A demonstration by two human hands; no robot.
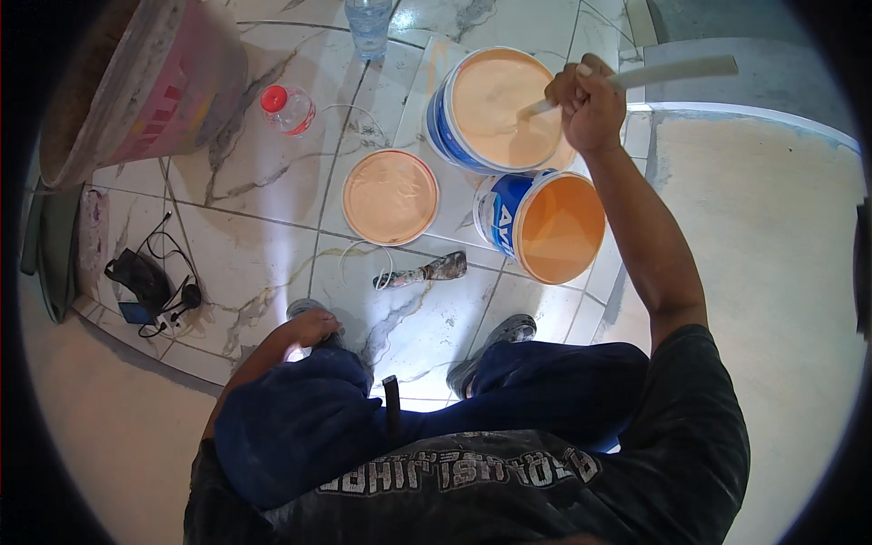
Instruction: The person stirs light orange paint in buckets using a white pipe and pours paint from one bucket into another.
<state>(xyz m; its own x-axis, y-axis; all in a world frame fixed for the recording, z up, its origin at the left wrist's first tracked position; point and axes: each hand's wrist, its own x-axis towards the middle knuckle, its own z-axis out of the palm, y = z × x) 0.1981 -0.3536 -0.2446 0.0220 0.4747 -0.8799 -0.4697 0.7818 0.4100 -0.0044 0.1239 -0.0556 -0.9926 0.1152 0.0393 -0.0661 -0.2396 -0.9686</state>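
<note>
My right hand (592,104) is closed around a pale stirring stick (677,72). The stick's lower end dips into thick peach paint (495,95) inside a white and blue bucket (439,129). A second white and blue bucket (497,218) stands just nearer, its inside coated in orange-peach paint. Left of the buckets, a round lid (391,198) smeared with peach lies on the tiles. A paint-stained brush (422,271) is on the floor in front of it. My left hand (316,327) rests by my left knee, fingers loosely bent, with nothing visible in it.
A large, dirty pinkish bucket (195,86) stands at the far left. Near it are a red-capped clear bottle (289,110) and another clear bottle (368,29). Black cables and a small dark pouch (141,277) lie at left. A pale wall surface (727,200) borders the right.
</note>
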